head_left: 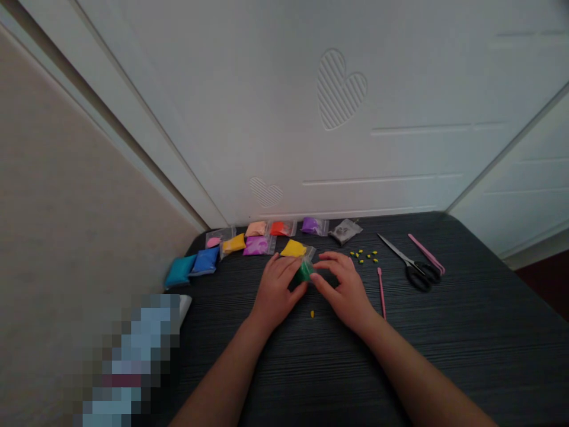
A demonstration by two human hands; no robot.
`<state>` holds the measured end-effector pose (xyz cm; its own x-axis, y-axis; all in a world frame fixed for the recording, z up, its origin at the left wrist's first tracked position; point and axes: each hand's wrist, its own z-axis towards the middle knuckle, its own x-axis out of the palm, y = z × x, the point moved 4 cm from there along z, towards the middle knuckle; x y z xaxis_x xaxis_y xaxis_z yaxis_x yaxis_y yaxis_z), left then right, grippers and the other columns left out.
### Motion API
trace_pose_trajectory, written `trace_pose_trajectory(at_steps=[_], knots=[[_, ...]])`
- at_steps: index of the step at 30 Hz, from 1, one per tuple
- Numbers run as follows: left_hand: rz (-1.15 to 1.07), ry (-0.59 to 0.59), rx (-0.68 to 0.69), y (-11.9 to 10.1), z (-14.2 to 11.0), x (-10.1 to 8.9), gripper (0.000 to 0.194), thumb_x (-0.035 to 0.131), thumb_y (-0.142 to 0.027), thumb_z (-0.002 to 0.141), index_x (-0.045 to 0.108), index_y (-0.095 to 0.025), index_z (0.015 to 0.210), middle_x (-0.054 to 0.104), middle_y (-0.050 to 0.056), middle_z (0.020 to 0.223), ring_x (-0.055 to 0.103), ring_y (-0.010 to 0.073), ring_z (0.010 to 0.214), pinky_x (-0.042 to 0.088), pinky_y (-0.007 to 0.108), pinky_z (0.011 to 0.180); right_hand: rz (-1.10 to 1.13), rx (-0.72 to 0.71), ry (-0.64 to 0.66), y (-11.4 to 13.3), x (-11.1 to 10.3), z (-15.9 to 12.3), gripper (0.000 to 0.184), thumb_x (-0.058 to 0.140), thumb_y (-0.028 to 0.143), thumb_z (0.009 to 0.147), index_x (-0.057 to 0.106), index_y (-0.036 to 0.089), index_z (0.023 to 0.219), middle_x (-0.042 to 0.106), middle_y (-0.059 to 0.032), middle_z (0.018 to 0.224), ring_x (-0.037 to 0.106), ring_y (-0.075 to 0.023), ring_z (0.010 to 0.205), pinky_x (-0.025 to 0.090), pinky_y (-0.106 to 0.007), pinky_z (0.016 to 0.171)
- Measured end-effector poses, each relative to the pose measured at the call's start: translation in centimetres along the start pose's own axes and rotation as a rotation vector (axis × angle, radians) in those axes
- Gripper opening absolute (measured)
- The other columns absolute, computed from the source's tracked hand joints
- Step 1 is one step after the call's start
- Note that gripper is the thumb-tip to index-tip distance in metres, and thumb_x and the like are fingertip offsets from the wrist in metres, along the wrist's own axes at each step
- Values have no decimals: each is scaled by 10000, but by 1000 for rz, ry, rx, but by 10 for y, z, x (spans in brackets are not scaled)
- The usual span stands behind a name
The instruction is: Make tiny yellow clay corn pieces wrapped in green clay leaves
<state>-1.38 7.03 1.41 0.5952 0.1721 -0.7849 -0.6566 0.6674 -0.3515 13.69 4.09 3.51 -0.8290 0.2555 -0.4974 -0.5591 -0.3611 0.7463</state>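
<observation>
A small clear bag of green modelling clay [305,271] is between my two hands above the dark table. My left hand [278,287] grips its left side, fingers behind and thumb in front. On the other side, my right hand [347,290] has its thumb and fingertips closed at the bag's right edge. A bag of yellow clay [293,248] lies just behind the green one. Nearer to me, a small yellow piece [312,314] rests on the tabletop. Several tiny yellow-and-green pieces [361,261] are scattered beyond my right hand.
Bags of coloured clay line the back and left, among them blue [205,261], teal [180,271], purple [312,225] and grey [345,231]. To the right lie a pink tool [381,290], black-handled scissors [415,270] and another pink tool [427,254]. A white panel [347,160] stands behind the table.
</observation>
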Motion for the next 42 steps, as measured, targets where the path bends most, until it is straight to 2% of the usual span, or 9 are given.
trace_pose_trajectory(at_steps=[5,11,17,21,27,32,36,42], knots=[[0,-29,5,-4,1,-2,338,544,-232,741,496,-194,1074,568,69,1046,494,202,1027,325,431,985,-53,-10,-18,2,3,-2,100,588,236,740,621,242,835,548,-48,1050,471,-201,1028,349,-400,919],[-36,-25,-19,-8,1,0,373,532,-215,745,483,-196,1114,538,79,1074,473,212,1041,383,402,931,84,92,44,-2,4,0,63,535,215,776,597,228,777,532,-42,1066,478,-183,1037,354,-391,925],[-116,-2,-47,-4,-1,3,396,540,-219,754,457,-206,1142,505,79,1131,441,205,1091,378,397,952,69,-8,80,8,3,-3,114,532,207,777,615,247,845,497,-43,1119,450,-185,1078,353,-386,941],[-223,29,-124,1,-2,5,377,515,-219,779,450,-201,1150,503,75,1180,433,188,1135,357,394,984,-5,-88,83,10,1,-3,214,484,161,787,616,248,931,481,-47,1158,420,-182,1113,337,-382,965],[-293,24,-242,7,-4,12,450,561,-203,735,423,-205,1164,514,61,1180,480,171,1109,383,370,969,-165,-97,57,3,0,-2,243,488,144,760,637,236,927,508,-49,1171,418,-217,1110,326,-432,966],[-223,5,-150,4,-2,9,372,550,-198,743,452,-197,1102,517,72,1179,465,186,1130,368,405,983,-204,-54,49,-2,3,-1,230,475,178,792,648,224,936,548,-51,1152,437,-215,1088,336,-425,958],[-160,3,-46,0,-1,6,349,547,-171,748,467,-194,1087,512,77,1192,445,193,1150,369,423,987,-199,26,51,-10,4,0,173,517,243,789,658,252,890,564,-35,1141,459,-230,1063,323,-487,949],[-132,8,3,-2,-3,8,329,541,-153,752,492,-190,1076,510,79,1196,435,195,1161,380,430,987,-190,57,39,-16,7,0,162,570,302,762,657,251,889,551,-29,1170,465,-227,1076,315,-483,961]])
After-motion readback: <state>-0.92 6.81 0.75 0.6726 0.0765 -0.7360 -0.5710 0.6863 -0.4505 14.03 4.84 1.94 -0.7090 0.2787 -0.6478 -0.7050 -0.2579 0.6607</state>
